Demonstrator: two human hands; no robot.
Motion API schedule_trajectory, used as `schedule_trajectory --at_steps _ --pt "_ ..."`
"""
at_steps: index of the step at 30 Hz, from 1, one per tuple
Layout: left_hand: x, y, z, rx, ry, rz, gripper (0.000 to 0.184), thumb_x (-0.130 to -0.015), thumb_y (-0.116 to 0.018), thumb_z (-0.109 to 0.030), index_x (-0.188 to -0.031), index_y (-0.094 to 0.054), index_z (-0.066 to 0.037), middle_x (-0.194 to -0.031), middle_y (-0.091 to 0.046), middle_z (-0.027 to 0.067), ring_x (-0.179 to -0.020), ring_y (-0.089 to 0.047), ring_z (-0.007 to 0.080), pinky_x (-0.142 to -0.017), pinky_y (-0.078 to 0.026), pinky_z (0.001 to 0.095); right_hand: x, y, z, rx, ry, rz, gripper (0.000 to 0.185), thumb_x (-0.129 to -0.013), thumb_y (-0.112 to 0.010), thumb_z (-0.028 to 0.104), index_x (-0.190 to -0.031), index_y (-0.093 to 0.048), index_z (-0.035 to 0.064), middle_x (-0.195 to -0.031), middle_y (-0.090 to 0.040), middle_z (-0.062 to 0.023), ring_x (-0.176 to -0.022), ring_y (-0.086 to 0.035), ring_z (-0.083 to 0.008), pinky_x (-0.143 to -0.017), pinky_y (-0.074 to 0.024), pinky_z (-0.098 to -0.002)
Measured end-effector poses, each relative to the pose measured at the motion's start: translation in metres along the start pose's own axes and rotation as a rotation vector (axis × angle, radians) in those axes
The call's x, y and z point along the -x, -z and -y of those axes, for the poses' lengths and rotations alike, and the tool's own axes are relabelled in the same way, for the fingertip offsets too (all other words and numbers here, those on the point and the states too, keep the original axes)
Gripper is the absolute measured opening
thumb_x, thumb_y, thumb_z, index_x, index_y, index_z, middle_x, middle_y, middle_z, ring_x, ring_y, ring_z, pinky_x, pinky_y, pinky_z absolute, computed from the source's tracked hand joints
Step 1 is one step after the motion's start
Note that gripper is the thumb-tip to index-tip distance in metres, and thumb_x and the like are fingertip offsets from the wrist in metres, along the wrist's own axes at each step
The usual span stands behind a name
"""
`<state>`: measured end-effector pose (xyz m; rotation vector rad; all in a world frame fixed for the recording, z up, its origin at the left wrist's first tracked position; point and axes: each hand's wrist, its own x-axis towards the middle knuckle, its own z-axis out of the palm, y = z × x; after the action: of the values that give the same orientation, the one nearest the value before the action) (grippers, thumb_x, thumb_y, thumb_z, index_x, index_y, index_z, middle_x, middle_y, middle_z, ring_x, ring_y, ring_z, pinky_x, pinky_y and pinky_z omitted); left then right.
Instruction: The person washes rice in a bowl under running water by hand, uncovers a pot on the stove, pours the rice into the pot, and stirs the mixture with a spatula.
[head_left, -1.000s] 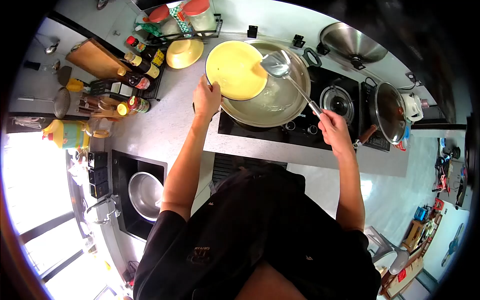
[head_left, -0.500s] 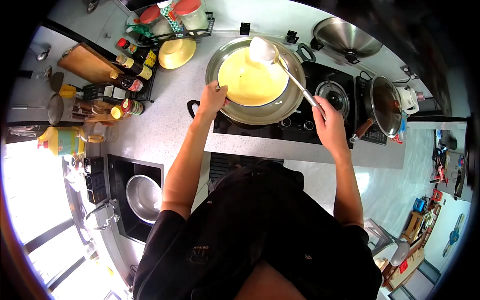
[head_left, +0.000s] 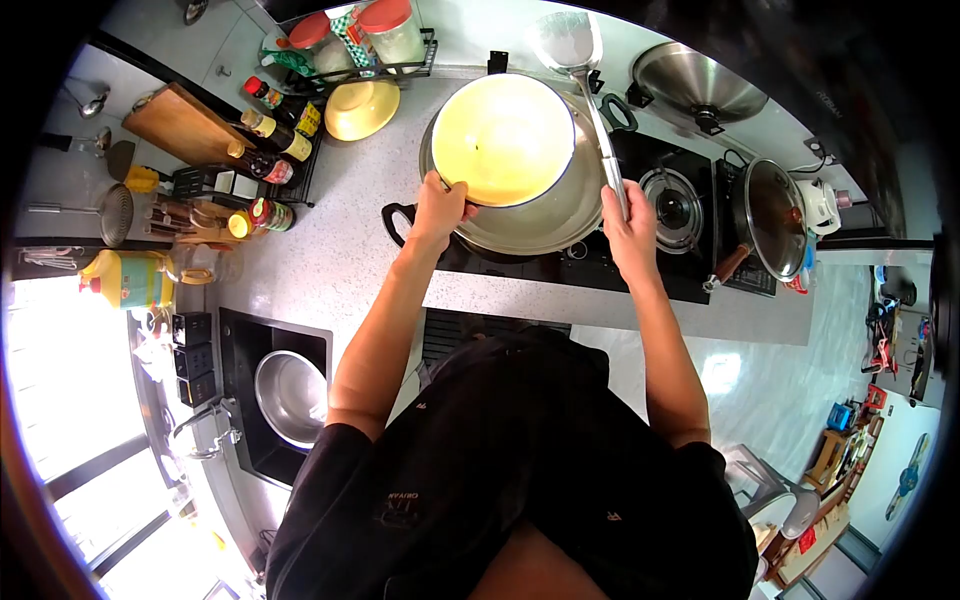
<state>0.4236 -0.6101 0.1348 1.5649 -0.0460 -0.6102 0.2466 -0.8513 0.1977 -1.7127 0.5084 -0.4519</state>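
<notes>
A yellow bowl (head_left: 505, 140) with a dark rim line hangs over a wide metal pan (head_left: 540, 228), its inside facing me. My left hand (head_left: 440, 210) is closed on the bowl's near-left edge, thumb on top. In my right hand (head_left: 630, 235) is the handle of a metal spatula (head_left: 566, 45). Its blade is up beyond the far right of the bowl, apart from it. The pan sits on the black stove (head_left: 690, 270); the bowl hides much of its interior.
A second burner (head_left: 672, 207) lies to the right, with a glass lid (head_left: 775, 215) beyond it. Against the back wall rests a metal lid (head_left: 698, 85). Sauce bottles (head_left: 272, 135) and an upturned yellow bowl (head_left: 362, 108) stand left. The sink (head_left: 245, 375) holds a metal pot (head_left: 290, 398).
The bowl has moved up toward the far side and appears larger. The spatula has left the bowl, its blade swinging up and right. Both hands keep their hold.
</notes>
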Motion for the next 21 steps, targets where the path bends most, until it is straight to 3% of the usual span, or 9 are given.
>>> schedule_trajectory --at_steps 6,10,11,13,14,17,21 --pt "0.007 0.017 -0.016 -0.084 0.013 0.009 0.015 -0.094 -0.052 -0.005 -0.104 -0.057 0.005 -0.073 -0.065 0.0117 -0.052 -0.059 0.0154 -0.045 -0.046 0.0298 -0.006 0.002 0.001 0.04 0.044 -0.037 0.02 -0.104 -0.066 0.022 -0.11 -0.065 0.0022 -0.076 -0.051 0.0068 -0.064 -0.043 -0.0023 -0.055 -0.0347 -0.0225" --pt "0.0 0.047 -0.04 -0.381 0.069 0.074 0.021 -0.092 -0.054 -0.013 -0.1 -0.062 0.004 -0.069 -0.066 0.0096 -0.053 -0.061 0.0165 -0.05 -0.05 0.0302 0.002 0.021 0.009 0.128 0.01 -0.028 0.021 -0.104 -0.066 0.021 -0.109 -0.065 0.0012 -0.076 -0.052 0.0065 -0.067 -0.044 -0.0023 -0.057 -0.0362 -0.0227" --pt "-0.005 0.056 -0.04 -0.449 0.038 0.109 0.021 -0.092 -0.054 -0.014 -0.099 -0.064 0.003 -0.068 -0.065 0.0081 -0.053 -0.059 0.0143 -0.048 -0.047 0.0297 0.007 0.023 0.016 0.082 -0.041 -0.009 0.019 -0.105 -0.065 0.022 -0.112 -0.064 0.004 -0.075 -0.046 0.0084 -0.058 -0.038 -0.0008 -0.05 -0.0287 -0.0201" --pt "-0.01 0.067 -0.056 -0.587 -0.03 0.179 0.022 -0.093 -0.055 -0.016 -0.098 -0.068 0.001 -0.067 -0.063 0.005 -0.053 -0.056 0.0101 -0.045 -0.043 0.0288 0.01 0.034 0.01 0.148 -0.001 -0.028 0.022 -0.104 -0.067 0.02 -0.112 -0.065 -0.0005 -0.081 -0.058 0.0038 -0.07 -0.048 -0.0026 -0.06 -0.0395 -0.0223" --pt "-0.015 0.069 -0.066 -0.672 -0.043 0.197 0.024 -0.091 -0.056 -0.02 -0.087 -0.069 0.0 -0.066 -0.062 0.0046 -0.052 -0.054 0.011 -0.044 -0.041 0.0313 0.011 0.041 0.003 0.168 -0.002 -0.035 0.024 -0.104 -0.067 0.021 -0.114 -0.065 -0.0009 -0.083 -0.059 0.0034 -0.071 -0.048 -0.0029 -0.061 -0.04 -0.0219" --pt "-0.039 0.074 -0.082 -0.809 0.155 0.305 0.024 -0.089 -0.057 -0.022 -0.084 -0.067 -0.001 -0.063 -0.059 0.004 -0.052 -0.053 0.0121 -0.044 -0.04 0.0315 0.018 0.052 0.004 0.212 -0.049 -0.044 0.025 -0.104 -0.067 0.021 -0.115 -0.065 -0.001 -0.083 -0.059 0.0036 -0.071 -0.048 -0.0025 -0.063 -0.0404 -0.0217" --pt "-0.066 0.07 -0.09 -0.843 0.176 0.38 0.025 -0.086 -0.06 -0.026 -0.075 -0.063 -0.003 -0.057 -0.049 0.0027 -0.05 -0.048 0.013 -0.042 -0.036 0.0302 0.024 0.06 0.002 0.189 0.0 -0.082 0.023 -0.104 -0.067 0.02 -0.115 -0.065 0.0004 -0.082 -0.058 0.0049 -0.068 -0.045 -0.0018 -0.059 -0.0367 -0.0212"
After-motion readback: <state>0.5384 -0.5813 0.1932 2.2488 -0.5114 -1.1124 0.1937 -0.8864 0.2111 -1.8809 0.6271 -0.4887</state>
